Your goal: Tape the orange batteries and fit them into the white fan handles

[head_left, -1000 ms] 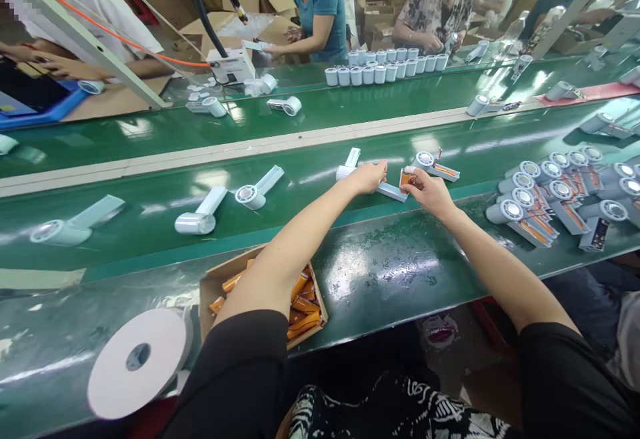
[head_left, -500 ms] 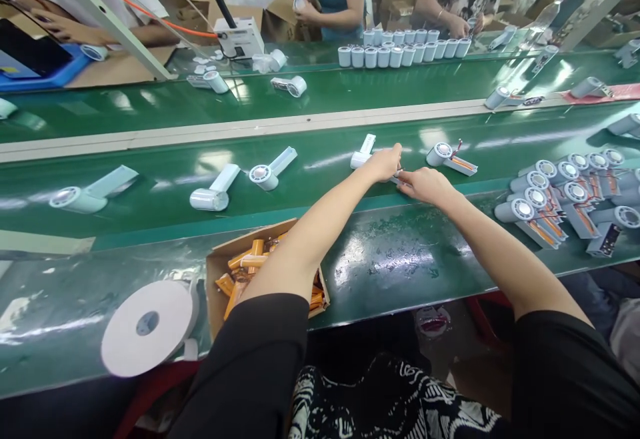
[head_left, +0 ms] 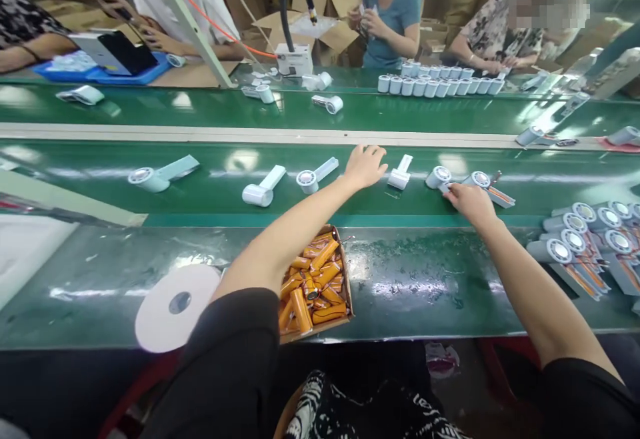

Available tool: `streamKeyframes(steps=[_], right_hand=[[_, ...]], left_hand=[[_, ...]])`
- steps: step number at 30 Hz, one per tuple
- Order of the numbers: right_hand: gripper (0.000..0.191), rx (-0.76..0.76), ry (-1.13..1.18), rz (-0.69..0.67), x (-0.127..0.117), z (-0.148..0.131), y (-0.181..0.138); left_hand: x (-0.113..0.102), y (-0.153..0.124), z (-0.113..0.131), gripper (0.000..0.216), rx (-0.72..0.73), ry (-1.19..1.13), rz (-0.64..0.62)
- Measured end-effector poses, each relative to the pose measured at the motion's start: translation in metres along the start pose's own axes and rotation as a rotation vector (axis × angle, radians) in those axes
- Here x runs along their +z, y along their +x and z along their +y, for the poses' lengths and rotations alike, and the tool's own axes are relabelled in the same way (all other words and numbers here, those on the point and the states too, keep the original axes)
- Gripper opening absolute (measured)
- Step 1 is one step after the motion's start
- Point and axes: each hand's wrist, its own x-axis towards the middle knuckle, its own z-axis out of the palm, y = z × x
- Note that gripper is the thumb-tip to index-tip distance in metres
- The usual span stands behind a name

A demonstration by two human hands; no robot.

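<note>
My left hand (head_left: 365,165) hovers over the green conveyor belt (head_left: 210,159) with its fingers spread and nothing in it. A white handheld fan body (head_left: 400,175) lies just to its right. My right hand (head_left: 470,202) rests on the belt, its fingers closed over the handle of another white fan body (head_left: 437,177). A third fan unit (head_left: 487,184) with an open handle showing orange lies right behind that hand.
A cardboard box of orange batteries (head_left: 320,279) and a white tape roll (head_left: 175,305) sit on the near ledge. Several fan units (head_left: 575,239) are piled at the right, and more fans (head_left: 260,192) lie on the belt at the left. Other people work across the far belt.
My hands have come apart: the left let go and moved left and further onto the belt, while the right carried the fan body to the right. The camera view shifted left.
</note>
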Motion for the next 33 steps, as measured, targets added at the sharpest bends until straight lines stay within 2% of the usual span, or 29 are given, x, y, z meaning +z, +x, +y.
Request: streamKeyframes(steps=[3, 5, 7, 8, 9, 11, 14, 16, 19, 22, 25, 27, 29, 31, 32, 33], right_hand=[[0.053, 0.105, 0.020, 0.160, -0.002, -0.006, 0.003], [0.052, 0.026, 0.123, 0.241, -0.004, -0.027, 0.013], [0.056, -0.139, 0.266, 0.195, -0.002, -0.059, 0.028], [0.062, -0.211, 0.325, 0.144, -0.001, -0.077, 0.036], [0.067, -0.258, 0.366, 0.098, 0.000, -0.094, 0.043], [0.064, -0.279, 0.396, 0.055, 0.001, -0.118, 0.050], [0.057, -0.235, 0.389, 0.093, -0.007, -0.122, 0.035], [0.058, -0.280, 0.355, 0.135, -0.017, -0.104, 0.005], [0.049, -0.509, 0.202, 0.076, -0.030, -0.069, -0.056], [0.046, -0.699, 0.042, -0.095, -0.031, -0.052, -0.114], [0.038, -0.808, -0.026, -0.150, -0.025, -0.058, -0.150], [0.030, -0.839, -0.016, -0.081, -0.021, -0.065, -0.162], [0.027, -0.834, 0.050, 0.064, -0.020, -0.069, -0.172], [0.025, -0.805, 0.170, 0.214, -0.021, -0.069, -0.185], [0.024, -0.787, 0.248, 0.272, -0.022, -0.068, -0.193], [0.023, -0.766, 0.332, 0.313, -0.023, -0.067, -0.202]], left_hand=[[-0.033, -0.041, -0.067, 0.064, -0.104, 0.115, -0.072], [-0.052, -0.066, -0.098, 0.066, -0.141, 0.162, -0.158], [-0.065, -0.082, -0.109, 0.048, -0.128, 0.168, -0.225], [-0.071, -0.087, -0.106, 0.038, -0.114, 0.167, -0.240], [-0.075, -0.090, -0.097, 0.031, -0.104, 0.168, -0.239], [-0.082, -0.094, -0.064, 0.029, -0.085, 0.171, -0.215], [-0.085, -0.105, 0.006, 0.036, -0.006, 0.155, -0.185], [-0.081, -0.119, 0.051, 0.037, 0.066, 0.140, -0.213], [-0.064, -0.141, 0.102, 0.033, 0.127, 0.131, -0.305], [-0.045, -0.157, 0.135, 0.030, 0.116, 0.115, -0.398], [-0.041, -0.170, 0.152, 0.037, 0.090, 0.062, -0.455], [-0.049, -0.185, 0.146, 0.044, 0.086, 0.013, -0.454], [-0.065, -0.217, 0.117, 0.047, 0.127, -0.066, -0.335], [-0.086, -0.271, 0.067, 0.044, 0.144, -0.140, -0.077], [-0.097, -0.306, 0.036, 0.042, 0.104, -0.152, 0.062], [-0.109, -0.343, 0.005, 0.040, -0.021, -0.128, 0.185]])
